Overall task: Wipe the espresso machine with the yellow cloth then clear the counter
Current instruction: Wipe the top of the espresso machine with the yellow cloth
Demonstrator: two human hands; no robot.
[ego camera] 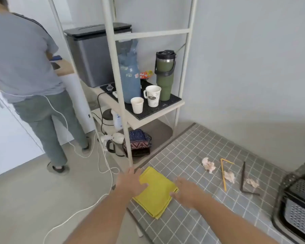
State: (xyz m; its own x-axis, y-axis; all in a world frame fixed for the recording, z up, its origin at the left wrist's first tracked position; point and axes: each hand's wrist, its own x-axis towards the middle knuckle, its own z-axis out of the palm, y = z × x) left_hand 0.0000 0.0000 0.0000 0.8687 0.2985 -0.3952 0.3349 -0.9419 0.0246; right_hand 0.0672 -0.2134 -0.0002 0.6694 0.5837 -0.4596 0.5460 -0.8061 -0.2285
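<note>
A folded yellow cloth [156, 191] lies at the near left corner of the grey tiled counter [192, 226]. My left hand [130, 183] rests flat on the cloth's left edge, fingers spread. My right hand [187, 190] lies on its right edge, fingers apart. Neither hand has lifted the cloth. Further right on the counter lie three crumpled tissues [208, 165], a bent yellow straw [223, 175] and a bent black straw [243, 180]. Part of the espresso machine's perforated drip tray [299, 206] shows at the right edge.
A white metal rack [113, 67] stands left of the counter. It holds a dark bin, a blue jug, a green tumbler [165, 76] and two paper cups [152, 97]. A person [25, 67] stands at the left, back turned. White cables [102, 166] trail on the floor.
</note>
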